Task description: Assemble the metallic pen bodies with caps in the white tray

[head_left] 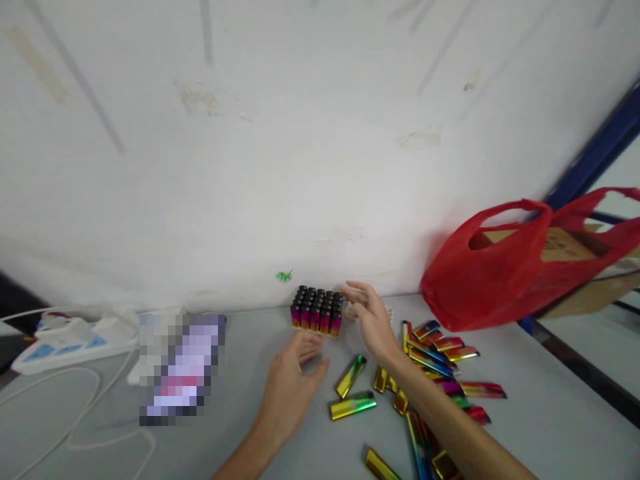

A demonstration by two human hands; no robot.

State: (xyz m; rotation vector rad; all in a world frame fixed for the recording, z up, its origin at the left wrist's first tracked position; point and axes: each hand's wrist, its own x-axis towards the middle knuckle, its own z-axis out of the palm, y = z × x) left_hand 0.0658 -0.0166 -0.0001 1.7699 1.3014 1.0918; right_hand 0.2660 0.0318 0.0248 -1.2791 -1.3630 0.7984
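A block of upright lighters [317, 312], purple to orange with black tops, stands on the grey table near the wall. My left hand [295, 373] is just in front of it, fingers curved and apart from the thumb, holding nothing. At the block's right side is my right hand [369, 319], its fingers spread and nothing seen in its grasp; whether the fingertips touch the block is unclear. Loose shiny lighters lie about: a yellow-green one [353, 402] and another [351, 375] between my hands, and several more [433, 353] around and beyond my right forearm.
A red plastic bag [500, 280] with cardboard in it stands at the right, by a blue metal frame [600, 150]. On the left are a white power strip [75, 347], cables and a pixelated flat object [187, 367]. The white wall [300, 167] rises behind the table [225, 400].
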